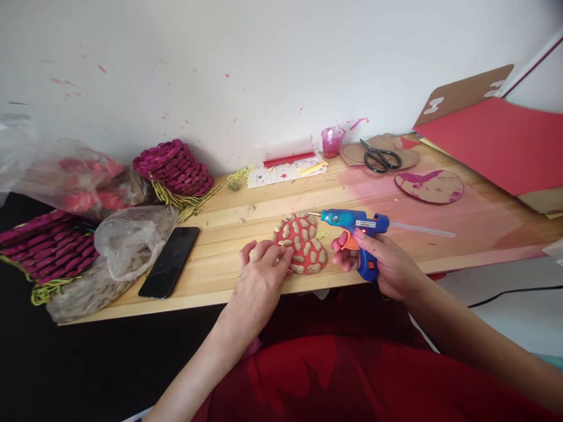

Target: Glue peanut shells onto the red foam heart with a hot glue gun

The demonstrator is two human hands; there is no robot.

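A red heart-like piece [301, 239] covered with peanuts in their shells lies near the table's front edge. My left hand [263, 266] rests on its left side, the fingers bent and close together; what is under the fingertips is hidden. My right hand [387, 258] is wrapped round the handle of a blue glue gun [352, 220] with an orange trigger. The gun's metal nozzle points left, just above the top right of the peanut-covered piece. A clear glue stick [424, 230] sticks out of the gun's back.
On the wooden table [220, 234], a black phone [169, 262], plastic bags [127, 240] and purple woven pieces [173, 168] lie left. Behind are a cup [332, 142], scissors [382, 158] and a paint-marked cardboard heart [428, 186]. Red card [501, 140] stands right.
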